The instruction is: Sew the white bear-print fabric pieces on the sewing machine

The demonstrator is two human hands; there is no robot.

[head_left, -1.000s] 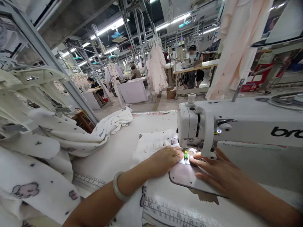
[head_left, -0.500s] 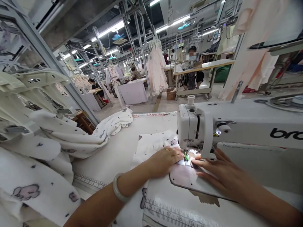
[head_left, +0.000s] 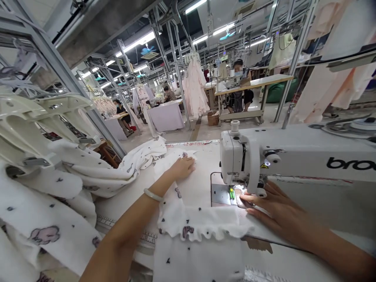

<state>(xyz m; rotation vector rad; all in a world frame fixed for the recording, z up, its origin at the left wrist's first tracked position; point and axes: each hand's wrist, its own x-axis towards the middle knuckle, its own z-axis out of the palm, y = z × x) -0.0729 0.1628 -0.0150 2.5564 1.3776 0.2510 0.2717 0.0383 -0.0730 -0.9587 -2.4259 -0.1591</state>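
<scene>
My left hand [head_left: 182, 167] lies on the far end of a white printed fabric piece [head_left: 178, 192], left of the sewing machine [head_left: 235, 156]. Its fingers are stretched out over the cloth. The near part of this cloth carries a ruffled edge [head_left: 202, 234] and spreads in front of the machine. Beside the presser foot, my right hand [head_left: 276, 207] rests with thumb and forefinger apart. A small dark shape sits between them, too small to make out. A bright green part [head_left: 232, 193] shows at the lit needle area; the metal plate [head_left: 219, 192] beside it is bare.
More printed white fabric [head_left: 47, 211] hangs from cream plastic clamps [head_left: 32, 129] on the left. A measuring tape strip [head_left: 149, 237] runs along the table's near edge. Behind, people sit at other tables [head_left: 255, 83], with pink garments [head_left: 195, 84] hanging between.
My left hand has moved away from the needle, back and to the left. The printed cloth has come off the plate, and its ruffle now shows in front. My right hand has barely moved.
</scene>
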